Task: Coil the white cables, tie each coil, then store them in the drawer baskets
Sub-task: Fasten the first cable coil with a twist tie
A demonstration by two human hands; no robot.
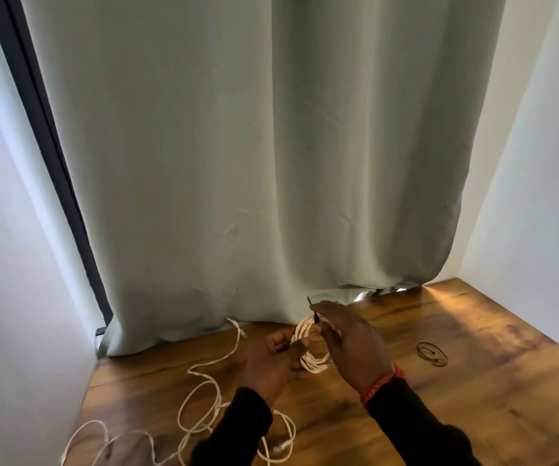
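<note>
Partly hidden coil between hands, tie barely legible

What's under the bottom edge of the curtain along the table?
One end of the loose white cable runs up to the curtain hem. Further right, bright gaps show under the hem at the wooden table edge. Whatever stands behind the curtain is covered.

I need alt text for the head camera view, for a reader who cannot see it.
Two hands hold a small coil of white cable above a brown wooden table: the left hand grips the coil, and the right hand pinches a thin black tie at its top. Loose white cable lies left, spare black ties right, a grey-green curtain behind.
</note>
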